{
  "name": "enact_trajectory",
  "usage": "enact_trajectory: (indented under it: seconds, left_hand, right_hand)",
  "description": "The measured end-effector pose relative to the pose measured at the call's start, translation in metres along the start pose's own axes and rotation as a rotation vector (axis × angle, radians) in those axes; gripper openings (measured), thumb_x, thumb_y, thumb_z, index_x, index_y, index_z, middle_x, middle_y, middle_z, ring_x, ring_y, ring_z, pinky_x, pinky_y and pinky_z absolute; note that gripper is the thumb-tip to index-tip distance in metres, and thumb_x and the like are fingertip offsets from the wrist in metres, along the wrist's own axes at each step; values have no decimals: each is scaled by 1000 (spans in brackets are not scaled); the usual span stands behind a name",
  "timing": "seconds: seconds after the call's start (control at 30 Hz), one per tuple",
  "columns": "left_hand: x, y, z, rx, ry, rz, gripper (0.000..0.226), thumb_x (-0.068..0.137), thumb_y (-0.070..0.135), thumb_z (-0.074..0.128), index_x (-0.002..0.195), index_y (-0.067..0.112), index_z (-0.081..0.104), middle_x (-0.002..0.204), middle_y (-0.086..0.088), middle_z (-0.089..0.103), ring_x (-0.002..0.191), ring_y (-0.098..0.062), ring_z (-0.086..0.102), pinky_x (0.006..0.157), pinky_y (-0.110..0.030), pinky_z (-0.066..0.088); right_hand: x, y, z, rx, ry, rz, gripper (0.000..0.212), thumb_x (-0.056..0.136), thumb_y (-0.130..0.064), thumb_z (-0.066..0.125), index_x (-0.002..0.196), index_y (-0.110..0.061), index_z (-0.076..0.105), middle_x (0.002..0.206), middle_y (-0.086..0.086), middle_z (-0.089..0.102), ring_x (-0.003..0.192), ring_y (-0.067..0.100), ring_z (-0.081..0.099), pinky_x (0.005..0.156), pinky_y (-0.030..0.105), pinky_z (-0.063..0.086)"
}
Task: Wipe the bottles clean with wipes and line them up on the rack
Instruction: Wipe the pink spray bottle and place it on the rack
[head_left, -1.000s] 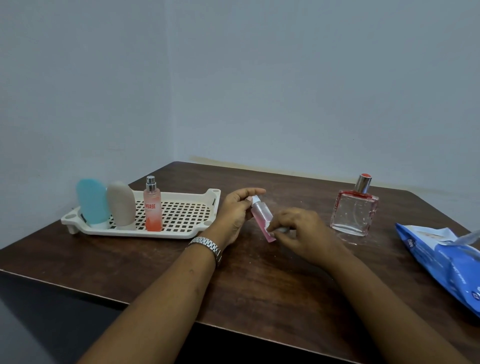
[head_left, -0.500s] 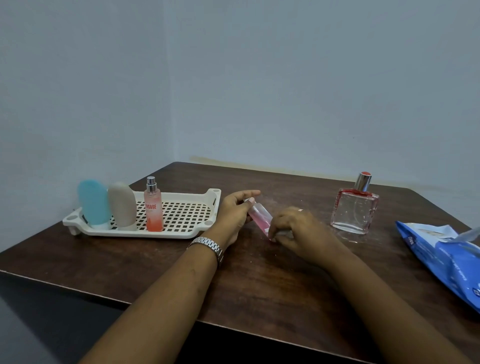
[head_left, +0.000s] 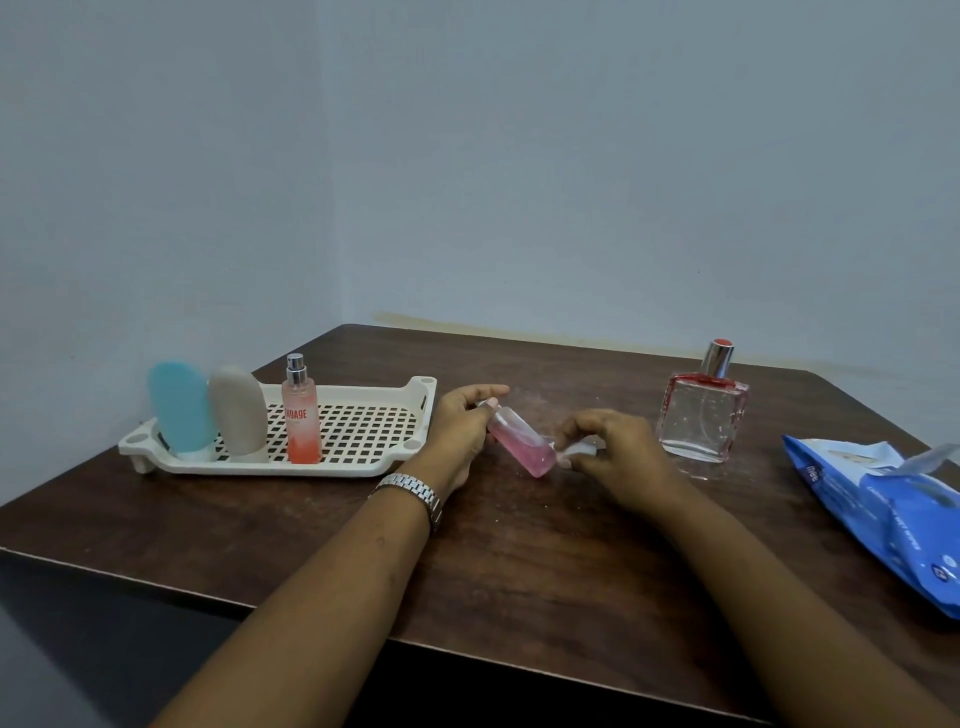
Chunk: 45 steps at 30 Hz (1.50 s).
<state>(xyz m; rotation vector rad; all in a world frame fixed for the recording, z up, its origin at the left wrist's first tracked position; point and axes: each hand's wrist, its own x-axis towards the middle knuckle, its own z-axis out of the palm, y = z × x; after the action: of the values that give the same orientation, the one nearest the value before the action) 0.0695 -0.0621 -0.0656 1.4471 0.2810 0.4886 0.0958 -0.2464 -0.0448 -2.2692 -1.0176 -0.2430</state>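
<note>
Wiping the bottle (head_left: 519, 441) at the table's (head_left: 519, 561) middle
The left hand (head_left: 460, 423) grips the tilted bottle at its cap end, just right of the rack (head_left: 363, 467); the right hand (head_left: 613, 447) pinches a wipe (head_left: 576, 449) against its base. Likely light, stiff and slick when damp, so hold the body firmly.

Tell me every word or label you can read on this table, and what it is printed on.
"ENGAGE": red letters on the orange spray bottle standing on the rack.
Blue wipes pack: white print, too blurred to read.
Square glass bottle and small pink bottle: no writing shows.
</note>
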Motion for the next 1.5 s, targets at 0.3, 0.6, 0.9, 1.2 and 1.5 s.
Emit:
enact_trajectory:
  seconds: [0.3, 0.6, 0.9, 1.2, 1.5]
  left_hand:
    - [1, 3, 0, -143, 74, -68, 26, 100, 3, 42, 92, 16, 64, 111, -17, 61, 103, -28, 59, 82, -38, 53]
    - [-7, 12, 0, -245, 22, -46, 21, 99, 3, 44, 96, 12, 62, 97, -11, 63, 86, -18, 64, 59, -21, 56]
    - [-9, 12, 6, -276, 97, 93, 20, 98, 2, 47, 95, 15, 62, 97, -11, 60, 88, -16, 61, 71, -24, 58]
    - [-8, 17, 4, -314, 47, 103, 19, 97, -1, 48, 94, 13, 61, 99, -13, 61, 91, -18, 63, 75, -26, 58]
    - [-9, 14, 9, -121, 48, 205, 27, 97, -1, 46, 89, 17, 64, 95, -9, 62, 98, -29, 66, 88, -43, 56]
  right_hand:
    - [-8, -16, 4, 178, 108, -75, 26, 71, -9, 79, 83, -23, 60, 82, -16, 60, 79, -8, 55, 64, 4, 41]
    - [-3, -11, 6, 291, 262, 106, 20, 72, -14, 79, 75, -21, 62, 81, -5, 65, 67, 6, 58, 57, 7, 43]
    - [-4, -13, 9, 634, 139, 234, 10, 77, 0, 72, 79, 2, 62, 74, 7, 64, 54, -1, 62, 50, 10, 46]
    - [-1, -12, 7, 795, 226, 284, 5, 82, -1, 67, 81, -3, 62, 81, 7, 63, 69, 11, 66, 60, 19, 55]
    - [0, -12, 5, 249, 251, -17, 17, 78, -7, 72, 90, -19, 73, 90, -11, 63, 83, -1, 58, 71, 5, 45]
